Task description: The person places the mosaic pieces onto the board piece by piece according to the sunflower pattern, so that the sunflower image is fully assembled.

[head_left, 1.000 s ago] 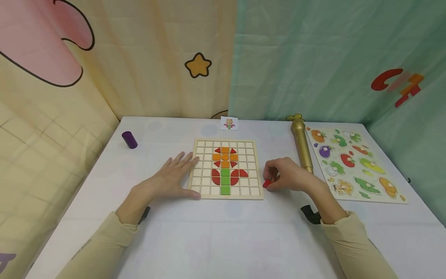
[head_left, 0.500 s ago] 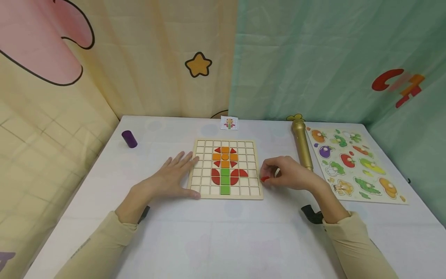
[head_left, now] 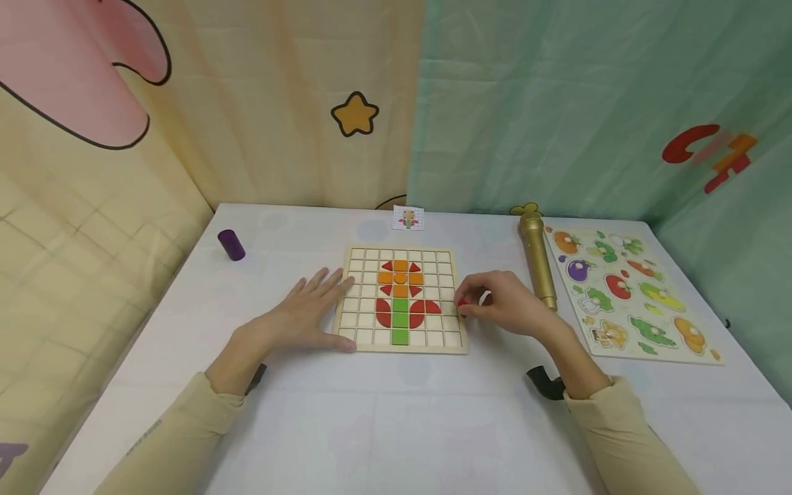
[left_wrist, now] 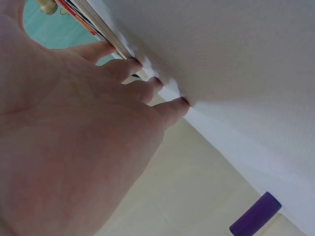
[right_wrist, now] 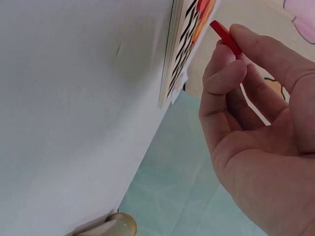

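Observation:
A wooden grid board point(head_left: 365, 338) lies on the white table, with orange, red and green tiles set in it as a flower. My left hand point(head_left: 303, 317) rests spread at its left side, index finger and thumb on the frame, the other fingertips on the tablecloth. My right hand point(head_left: 504, 302) pinches a small red tile point(right_wrist: 226, 38) between thumb and fingers, raised over the board's right edge. In the right wrist view the tile is tilted and seen nearly edge-on, partly covered by the fingertips.
Behind the board lies a small pattern card point(head_left: 408, 218) with a flower. A gold tube point(head_left: 537, 261) and a vegetable puzzle board point(head_left: 637, 295) lie to the right. A purple cylinder point(head_left: 232, 245) is at the far left. Curtains point(head_left: 532, 103) hang behind the table.
My right hand has lifted the red tile off the table beside the board and carried it left and away from me, to the board's right edge. My left hand has stayed put.

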`<state>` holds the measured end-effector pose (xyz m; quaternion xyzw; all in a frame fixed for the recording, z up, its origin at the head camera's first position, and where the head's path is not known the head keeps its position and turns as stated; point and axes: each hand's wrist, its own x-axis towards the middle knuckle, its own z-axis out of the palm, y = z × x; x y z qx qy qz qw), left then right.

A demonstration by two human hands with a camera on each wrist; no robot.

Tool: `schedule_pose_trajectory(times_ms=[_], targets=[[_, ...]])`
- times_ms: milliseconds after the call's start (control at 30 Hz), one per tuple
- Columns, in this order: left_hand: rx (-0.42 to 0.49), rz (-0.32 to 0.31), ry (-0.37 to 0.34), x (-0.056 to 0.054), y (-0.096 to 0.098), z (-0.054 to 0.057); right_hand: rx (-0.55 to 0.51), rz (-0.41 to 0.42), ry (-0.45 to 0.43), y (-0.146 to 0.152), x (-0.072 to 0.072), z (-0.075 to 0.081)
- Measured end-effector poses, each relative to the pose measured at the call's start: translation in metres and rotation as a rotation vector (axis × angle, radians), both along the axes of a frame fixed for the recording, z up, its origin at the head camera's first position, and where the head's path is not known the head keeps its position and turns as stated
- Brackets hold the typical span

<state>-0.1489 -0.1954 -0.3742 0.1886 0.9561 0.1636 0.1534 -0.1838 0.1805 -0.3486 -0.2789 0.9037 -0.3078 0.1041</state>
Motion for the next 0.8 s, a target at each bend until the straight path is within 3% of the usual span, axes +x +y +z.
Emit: schedule_pose_trajectory(times_ms=[267, 800], targets=[[-0.004, 0.0, 0.006, -0.001, -0.001, 0.001, -0.038, -0.043, 0.021, -0.027, 0.002, 0.0], [0.004, -0.019, 0.016, 0.0, -0.001, -0.001, -0.1, 0.025, -0.001, -0.105, -0.007, 0.006]])
